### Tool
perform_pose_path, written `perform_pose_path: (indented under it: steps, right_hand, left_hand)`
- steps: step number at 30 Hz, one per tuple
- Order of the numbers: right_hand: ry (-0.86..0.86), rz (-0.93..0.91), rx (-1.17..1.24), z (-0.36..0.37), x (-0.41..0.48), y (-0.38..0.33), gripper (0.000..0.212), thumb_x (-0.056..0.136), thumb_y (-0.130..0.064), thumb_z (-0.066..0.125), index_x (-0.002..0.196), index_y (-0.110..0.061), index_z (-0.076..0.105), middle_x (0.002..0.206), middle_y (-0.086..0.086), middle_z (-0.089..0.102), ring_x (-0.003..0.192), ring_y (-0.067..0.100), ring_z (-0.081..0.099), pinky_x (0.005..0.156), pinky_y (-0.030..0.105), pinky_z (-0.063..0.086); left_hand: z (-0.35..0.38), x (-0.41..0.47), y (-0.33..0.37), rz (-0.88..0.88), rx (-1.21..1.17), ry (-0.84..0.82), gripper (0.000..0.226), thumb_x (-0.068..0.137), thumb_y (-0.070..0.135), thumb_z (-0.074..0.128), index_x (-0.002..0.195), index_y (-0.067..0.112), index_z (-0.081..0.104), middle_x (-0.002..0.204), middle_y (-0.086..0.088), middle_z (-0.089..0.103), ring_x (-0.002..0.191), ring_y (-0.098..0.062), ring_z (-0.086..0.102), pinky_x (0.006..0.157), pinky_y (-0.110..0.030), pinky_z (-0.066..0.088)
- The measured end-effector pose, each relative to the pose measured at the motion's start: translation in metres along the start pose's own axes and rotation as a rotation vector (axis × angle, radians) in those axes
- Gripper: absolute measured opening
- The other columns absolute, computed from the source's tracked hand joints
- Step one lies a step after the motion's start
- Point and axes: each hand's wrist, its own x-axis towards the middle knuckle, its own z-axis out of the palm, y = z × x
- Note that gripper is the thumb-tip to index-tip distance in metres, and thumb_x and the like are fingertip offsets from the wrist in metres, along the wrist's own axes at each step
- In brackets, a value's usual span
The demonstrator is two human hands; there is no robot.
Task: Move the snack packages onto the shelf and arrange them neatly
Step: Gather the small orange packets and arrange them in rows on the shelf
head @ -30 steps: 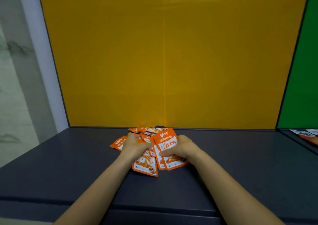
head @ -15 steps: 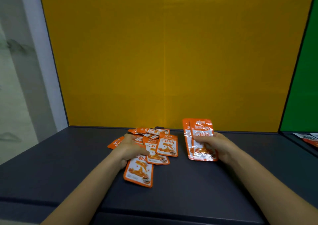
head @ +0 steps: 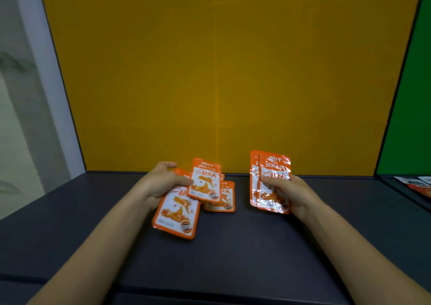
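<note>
Orange and white snack packages lie and are held over the dark grey shelf (head: 233, 253). My left hand (head: 161, 183) grips a fanned bunch of packages (head: 205, 181), the largest one (head: 176, 213) hanging lowest; another package (head: 222, 200) shows behind them. My right hand (head: 286, 190) holds two stacked packages (head: 271, 167) upright, thumb across their front, to the right of the left bunch. Whether loose packages lie behind the left bunch is hidden.
A yellow back wall (head: 221, 71) stands right behind the shelf. A green panel (head: 410, 95) borders the right side, with more packages (head: 419, 183) on the neighbouring shelf. A pale wall and white post (head: 37, 83) stand at the left.
My left hand has lifted a bunch of packages off the pile. My right hand moved its two packages away to the right and holds them upright.
</note>
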Motion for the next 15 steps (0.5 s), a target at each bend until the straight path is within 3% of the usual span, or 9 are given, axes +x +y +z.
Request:
perform_pose_path:
  steps: [4, 8, 10, 12, 15]
  right_hand:
    - [0.042, -0.012, 0.009, -0.004, -0.002, 0.001, 0.026, 0.078, -0.011, 0.073, 0.102, -0.009, 0.065, 0.091, 0.010, 0.072, 0.075, 0.023, 0.069, 0.061, 0.030, 0.053]
    - [0.086, -0.007, 0.010, -0.010, -0.003, 0.001, 0.026, 0.078, -0.011, 0.073, 0.102, -0.008, 0.065, 0.093, 0.012, 0.071, 0.075, 0.024, 0.069, 0.063, 0.031, 0.053]
    - [0.101, -0.009, 0.013, -0.012, -0.003, 0.001, 0.030, 0.078, -0.011, 0.073, 0.106, -0.007, 0.065, 0.095, 0.012, 0.072, 0.077, 0.025, 0.069, 0.065, 0.031, 0.053]
    - [0.105, -0.009, 0.009, -0.012, -0.003, 0.001, 0.032, 0.078, -0.012, 0.073, 0.109, -0.007, 0.064, 0.099, 0.013, 0.071, 0.079, 0.025, 0.069, 0.066, 0.031, 0.054]
    - [0.113, -0.016, 0.020, -0.010, -0.003, 0.000, 0.031, 0.078, -0.011, 0.073, 0.107, -0.007, 0.064, 0.092, 0.010, 0.072, 0.074, 0.022, 0.068, 0.059, 0.028, 0.051]
  left_hand:
    - [0.043, 0.027, -0.005, -0.033, 0.034, -0.016, 0.077, 0.078, -0.010, 0.066, 0.140, 0.012, 0.025, 0.108, -0.023, 0.057, 0.075, -0.035, 0.064, 0.050, -0.039, 0.055]
    - [0.055, 0.038, -0.016, -0.057, 0.140, -0.012, 0.088, 0.072, -0.002, 0.076, 0.141, 0.012, 0.023, 0.116, -0.021, 0.057, 0.067, -0.025, 0.063, 0.043, -0.031, 0.051]
    - [0.049, 0.041, -0.020, -0.048, 0.159, -0.017, 0.088, 0.068, 0.002, 0.080, 0.138, 0.011, 0.028, 0.119, -0.020, 0.056, 0.073, -0.025, 0.062, 0.050, -0.030, 0.051]
    - [0.039, 0.040, -0.020, -0.044, 0.152, -0.021, 0.082, 0.064, 0.004, 0.083, 0.131, 0.011, 0.035, 0.113, -0.017, 0.059, 0.077, -0.025, 0.064, 0.058, -0.032, 0.054]
    - [0.021, 0.033, -0.010, -0.044, 0.258, -0.003, 0.067, 0.064, 0.015, 0.084, 0.116, 0.016, 0.043, 0.089, -0.008, 0.063, 0.066, -0.017, 0.063, 0.048, -0.025, 0.049]
